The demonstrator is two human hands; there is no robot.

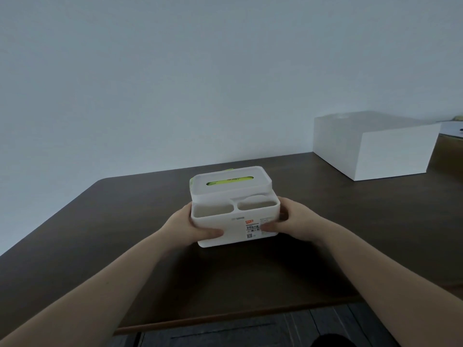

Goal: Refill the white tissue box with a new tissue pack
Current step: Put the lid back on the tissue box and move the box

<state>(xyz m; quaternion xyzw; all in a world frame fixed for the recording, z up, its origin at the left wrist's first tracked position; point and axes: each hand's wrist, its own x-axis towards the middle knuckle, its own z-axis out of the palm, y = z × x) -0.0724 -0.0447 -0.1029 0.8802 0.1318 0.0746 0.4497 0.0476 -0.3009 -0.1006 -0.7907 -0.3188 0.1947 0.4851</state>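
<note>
The white tissue box (233,222) stands on the dark wooden table (125,221) in front of me. It has a lid (230,181) with a slot and open compartments along its near side. A green tissue pack (229,182) shows through the slot, and a green edge sticks out at the lid's left corner. My left hand (193,226) grips the box's left side, thumb on the front. My right hand (290,221) grips its right side, thumb over the label.
A larger white open box (390,156) sits at the table's back right. Papers (451,127) lie beyond it at the far right edge. A plain wall is behind the table. The table's near edge runs below my forearms, over dark flooring.
</note>
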